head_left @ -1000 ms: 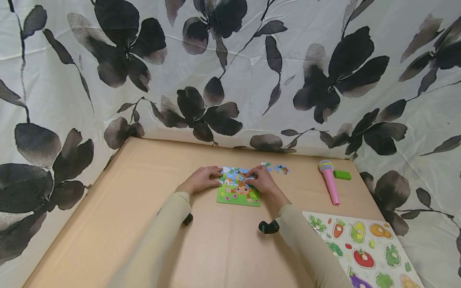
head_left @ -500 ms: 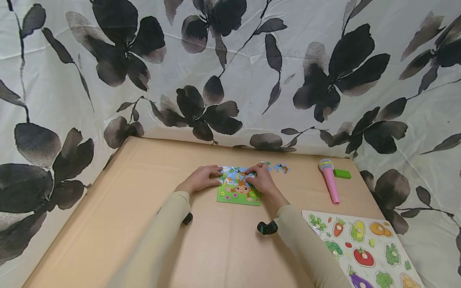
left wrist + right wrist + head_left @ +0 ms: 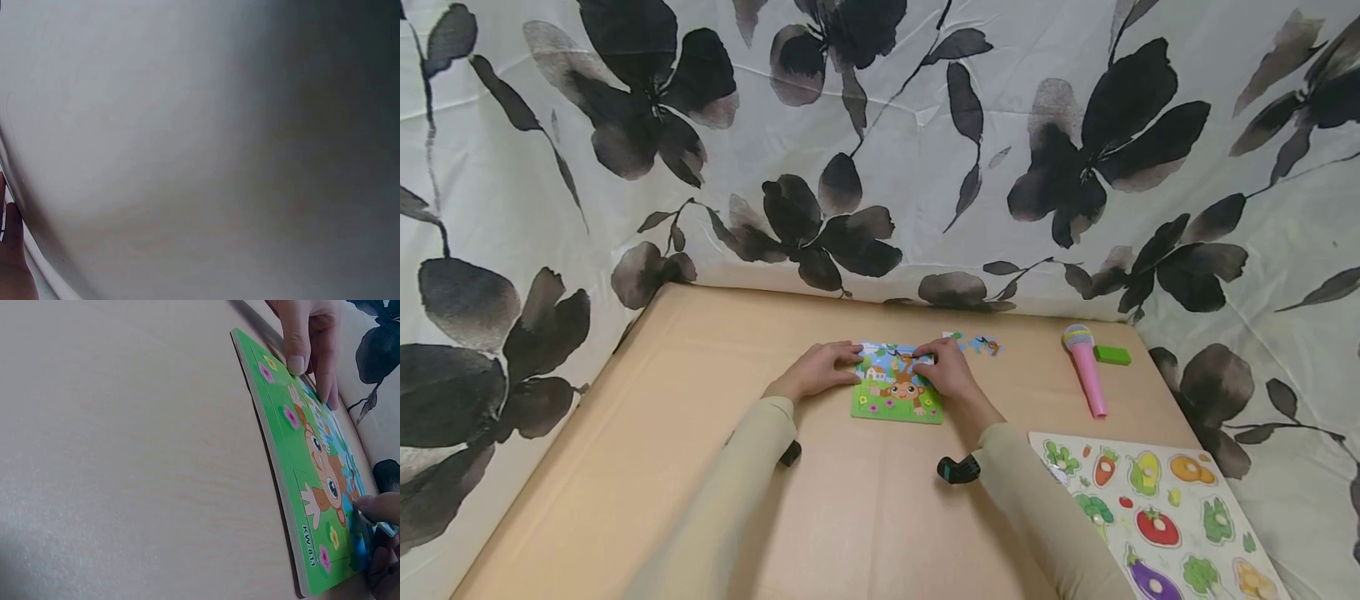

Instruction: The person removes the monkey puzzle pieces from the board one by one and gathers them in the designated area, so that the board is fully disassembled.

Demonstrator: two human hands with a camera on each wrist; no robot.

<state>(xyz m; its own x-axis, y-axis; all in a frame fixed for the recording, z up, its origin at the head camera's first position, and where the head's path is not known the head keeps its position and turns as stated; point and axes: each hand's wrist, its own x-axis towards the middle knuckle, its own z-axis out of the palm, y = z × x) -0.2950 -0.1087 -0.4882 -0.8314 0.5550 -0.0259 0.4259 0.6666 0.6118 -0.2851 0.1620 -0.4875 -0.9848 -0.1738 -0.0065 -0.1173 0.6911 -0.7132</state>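
Note:
A small jigsaw puzzle with a monkey, a house and flowers on green grass lies flat on the table. My left hand rests at its left edge, thumb and fairly straight fingers touching the board. On the upper right part of the picture, my right hand pinches a small blue puzzle piece between thumb and fingers, mostly hidden by them. The right wrist view shows the board from its near side, marked KW-811. In the left wrist view, just part of the left hand shows at the edge.
Loose puzzle pieces lie behind the right hand. Farther right are a pink toy microphone and a green block. A white vegetable board lies at the front right, partly under the right sleeve. A floral cloth hangs behind the table.
The head view has tilted slightly. My right fingers have shifted a little on the upper right of the puzzle; the left hand stays at its edge.

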